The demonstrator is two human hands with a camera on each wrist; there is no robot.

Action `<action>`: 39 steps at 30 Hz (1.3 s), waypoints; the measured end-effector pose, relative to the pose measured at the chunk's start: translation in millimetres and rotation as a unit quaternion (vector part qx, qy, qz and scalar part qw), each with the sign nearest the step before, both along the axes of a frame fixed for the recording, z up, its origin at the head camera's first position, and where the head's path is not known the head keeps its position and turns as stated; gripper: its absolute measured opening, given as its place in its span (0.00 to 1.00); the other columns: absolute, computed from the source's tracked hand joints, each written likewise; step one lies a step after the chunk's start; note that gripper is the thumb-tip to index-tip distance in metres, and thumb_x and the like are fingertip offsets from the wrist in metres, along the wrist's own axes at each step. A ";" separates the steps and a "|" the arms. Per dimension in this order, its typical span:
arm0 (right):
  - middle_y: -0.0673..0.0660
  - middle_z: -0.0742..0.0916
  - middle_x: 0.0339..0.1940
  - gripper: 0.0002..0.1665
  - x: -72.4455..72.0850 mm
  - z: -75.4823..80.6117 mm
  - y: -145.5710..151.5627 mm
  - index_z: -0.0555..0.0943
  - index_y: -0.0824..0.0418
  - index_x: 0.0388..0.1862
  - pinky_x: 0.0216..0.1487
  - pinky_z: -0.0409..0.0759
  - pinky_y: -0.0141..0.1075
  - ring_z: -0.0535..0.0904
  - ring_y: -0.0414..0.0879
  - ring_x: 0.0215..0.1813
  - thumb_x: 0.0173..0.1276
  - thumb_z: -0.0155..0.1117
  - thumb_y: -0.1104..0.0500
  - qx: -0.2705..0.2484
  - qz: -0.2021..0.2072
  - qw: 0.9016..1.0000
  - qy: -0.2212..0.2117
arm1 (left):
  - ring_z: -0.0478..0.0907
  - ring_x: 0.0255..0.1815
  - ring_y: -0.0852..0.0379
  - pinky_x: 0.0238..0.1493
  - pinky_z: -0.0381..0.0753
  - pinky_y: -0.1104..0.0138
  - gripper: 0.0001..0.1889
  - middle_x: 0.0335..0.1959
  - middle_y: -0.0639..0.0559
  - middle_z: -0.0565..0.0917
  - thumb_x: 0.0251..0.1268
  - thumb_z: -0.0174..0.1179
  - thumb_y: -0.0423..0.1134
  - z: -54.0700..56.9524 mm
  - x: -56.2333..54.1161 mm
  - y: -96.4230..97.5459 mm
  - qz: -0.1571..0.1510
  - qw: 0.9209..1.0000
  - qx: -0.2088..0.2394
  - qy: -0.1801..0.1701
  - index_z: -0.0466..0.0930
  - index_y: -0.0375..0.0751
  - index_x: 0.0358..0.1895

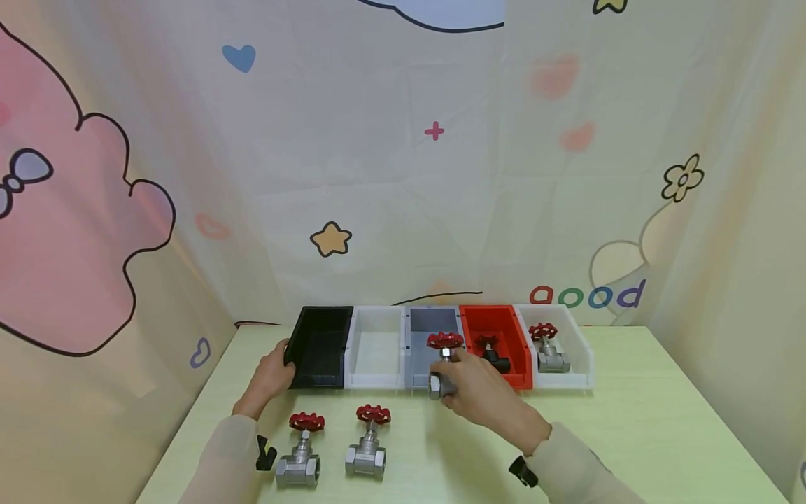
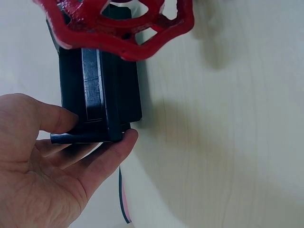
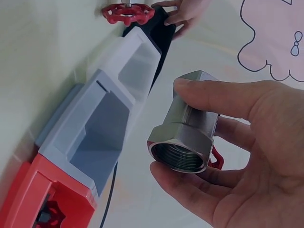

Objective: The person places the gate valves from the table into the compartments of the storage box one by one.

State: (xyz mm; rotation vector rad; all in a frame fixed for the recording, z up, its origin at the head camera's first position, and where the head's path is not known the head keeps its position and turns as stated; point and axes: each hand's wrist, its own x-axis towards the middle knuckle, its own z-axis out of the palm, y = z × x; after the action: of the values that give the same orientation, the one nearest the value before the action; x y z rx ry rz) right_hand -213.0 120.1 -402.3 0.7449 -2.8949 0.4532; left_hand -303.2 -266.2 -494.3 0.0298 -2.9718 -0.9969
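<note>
Before five bins (image 1: 420, 350), two valves (image 1: 366, 458) are set. Another valve (image 3: 185, 123) is gripped by the right hand (image 1: 481, 392), a bin edge (image 2: 88, 138) by the left (image 1: 272, 371).

Red handwheel (image 2: 102, 33) cropped, left-wrist view

Soft shadows mark the bright table (image 1: 655, 413); wrist views look dimmer.

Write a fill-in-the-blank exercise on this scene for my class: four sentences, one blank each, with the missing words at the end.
1. The left hand grips the ____ bin.
2. The valve in the right hand has a ____ wheel.
3. Standing directly on the table are ____ valves.
4. The red bin sits between a white bin and the ____ bin.
Missing words: black; red; two; grey.
</note>
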 end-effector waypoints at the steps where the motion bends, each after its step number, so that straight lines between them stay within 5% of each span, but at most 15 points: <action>1: 0.56 0.83 0.39 0.26 -1.5 0.9 -0.1 0.85 0.54 0.52 0.39 0.78 0.40 0.74 0.44 0.38 0.51 0.79 0.59 -0.001 -0.003 1.000 -0.001 | 0.75 0.59 0.30 0.55 0.76 0.43 0.32 0.63 0.21 0.72 0.70 0.44 0.32 -0.1 0.1 -0.1 -0.001 1.000 -0.001 0.002 0.50 0.26 0.75; 20: 0.56 0.84 0.40 0.26 -28.4 9.9 -2.5 0.85 0.55 0.53 0.36 0.75 0.34 0.72 0.43 0.38 0.53 0.77 0.61 -0.010 0.004 1.000 0.028 | 0.78 0.55 0.31 0.50 0.78 0.45 0.31 0.61 0.21 0.73 0.71 0.44 0.32 -1.3 1.5 -0.7 -0.007 1.000 -0.001 0.005 0.50 0.25 0.75; 39: 0.57 0.84 0.47 0.28 -57.7 -2.6 -5.6 0.83 0.55 0.58 0.40 0.78 0.34 0.74 0.45 0.43 0.56 0.75 0.60 -0.018 -0.034 0.999 -0.019 | 0.76 0.57 0.29 0.52 0.77 0.44 0.31 0.62 0.21 0.72 0.71 0.44 0.32 -1.0 1.2 -0.7 -0.006 1.000 -0.003 0.005 0.49 0.25 0.75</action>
State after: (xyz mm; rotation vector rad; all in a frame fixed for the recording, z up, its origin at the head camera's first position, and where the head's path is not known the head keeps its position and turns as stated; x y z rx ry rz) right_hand -270.7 114.5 -404.9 0.6382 -2.9286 0.5144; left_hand -302.0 -266.9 -495.3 0.0059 -2.9697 -0.9865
